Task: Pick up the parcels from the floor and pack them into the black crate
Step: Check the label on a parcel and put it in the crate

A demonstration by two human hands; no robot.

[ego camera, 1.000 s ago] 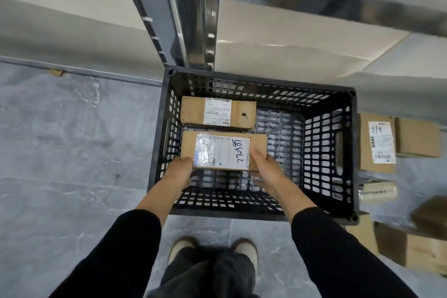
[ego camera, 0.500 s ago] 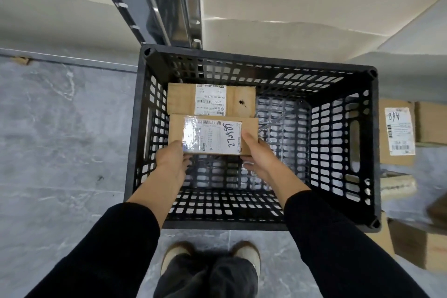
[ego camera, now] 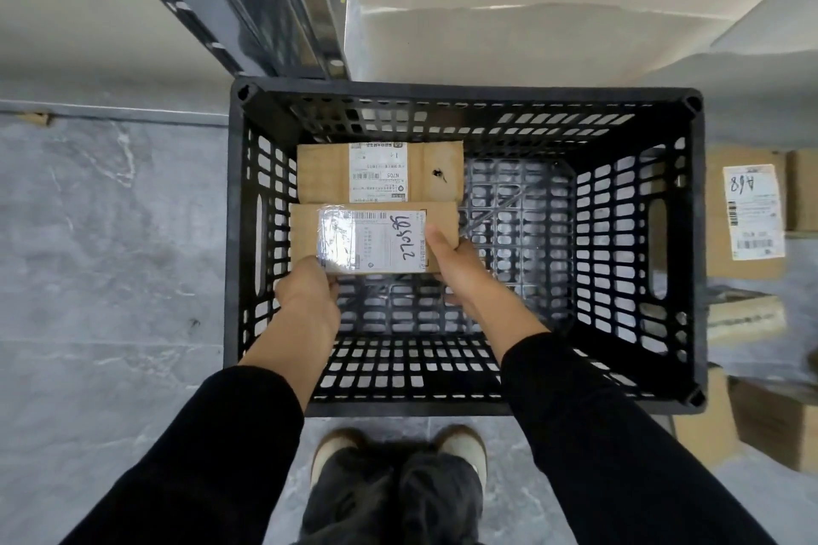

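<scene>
Over the last second the parcel [ego camera: 374,237] has sunk deeper into the black crate [ego camera: 460,93], just beside the first parcel [ego camera: 380,173] at far left. The left hand [ego camera: 305,292] and right hand [ego camera: 460,266] keep a curled grip on its near corners, so release looks close.

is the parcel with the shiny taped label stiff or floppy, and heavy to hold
Likely stiff: the parcel has straight edges though the left hand and right hand grip only its near corners. Probably light, given that corner grip. Its glossy taped label may be slippery.
</scene>
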